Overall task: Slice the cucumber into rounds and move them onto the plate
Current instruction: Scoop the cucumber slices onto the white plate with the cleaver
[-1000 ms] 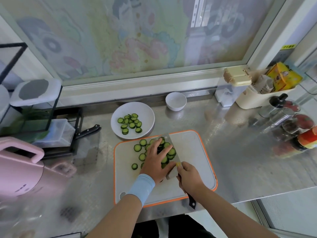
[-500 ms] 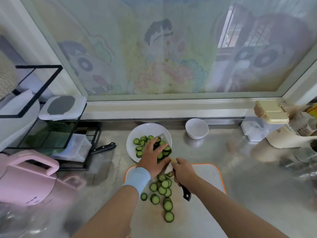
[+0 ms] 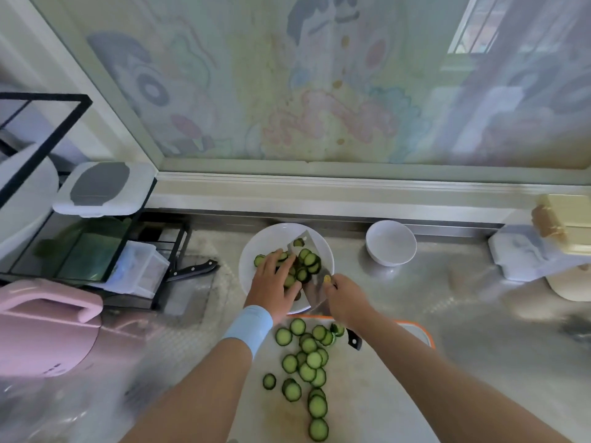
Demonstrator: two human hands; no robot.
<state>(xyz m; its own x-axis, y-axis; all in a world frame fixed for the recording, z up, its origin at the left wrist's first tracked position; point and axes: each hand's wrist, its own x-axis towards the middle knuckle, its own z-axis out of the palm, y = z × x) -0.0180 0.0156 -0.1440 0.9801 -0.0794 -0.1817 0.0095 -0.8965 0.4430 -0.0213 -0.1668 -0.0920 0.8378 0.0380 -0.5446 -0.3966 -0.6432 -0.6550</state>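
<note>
Head camera view, looking down at a steel kitchen counter (image 3: 473,334) below a window covered in faded cartoon drawings.

A white plate (image 3: 256,241) sits near the back of the counter. The wide blade of a knife (image 3: 315,290) is held tilted over the plate, with a pile of cucumber rounds (image 3: 308,260) lying on the blade and plate. The right hand (image 3: 347,298) is wrapped around the knife's handle, whose black end pokes out below the wrist. The left hand (image 3: 273,282), with a light blue wristband, lies flat over the plate with fingers stretched out, pressing on the rounds beside the blade. One round sits on the plate just past the left fingertips.

Closer to the camera, between the two forearms, is a pale cutting board (image 3: 419,330) with an orange edge. More loose rounds (image 3: 308,362) are scattered down its middle.

A small white bowl (image 3: 390,243) stands to the right of the plate, apart from it. To the left are a black wire rack (image 3: 166,251), a second knife with a black handle (image 3: 192,270) beside it, and a pink appliance (image 3: 44,330) at the near left.
</note>
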